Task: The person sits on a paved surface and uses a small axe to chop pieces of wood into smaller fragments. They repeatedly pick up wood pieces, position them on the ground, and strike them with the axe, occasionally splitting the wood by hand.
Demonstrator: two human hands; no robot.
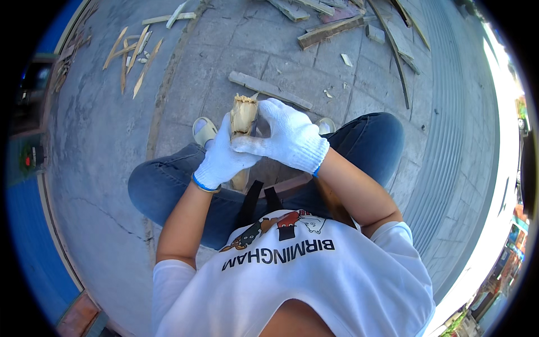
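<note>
Both of my hands wear white knit gloves with blue cuff edging. Between them a short piece of wood [244, 116] stands roughly on end, pale and split, with a ragged top and a dark crack across it. My left hand [223, 153] wraps it from the left and below. From the right, my right hand [290, 135] grips it, thumb across the near face and fingers behind the far side. Pale wood [240, 180] also shows beneath my left hand; I cannot tell if it is the same piece.
A wooden batten [269, 89] lies on the paving just beyond my feet. Pointed wood splinters [139, 59] are scattered at the upper left. Several planks and a thick beam [330, 31] lie at the upper right, near a long thin strip [391, 46]. My bent knees flank the hands.
</note>
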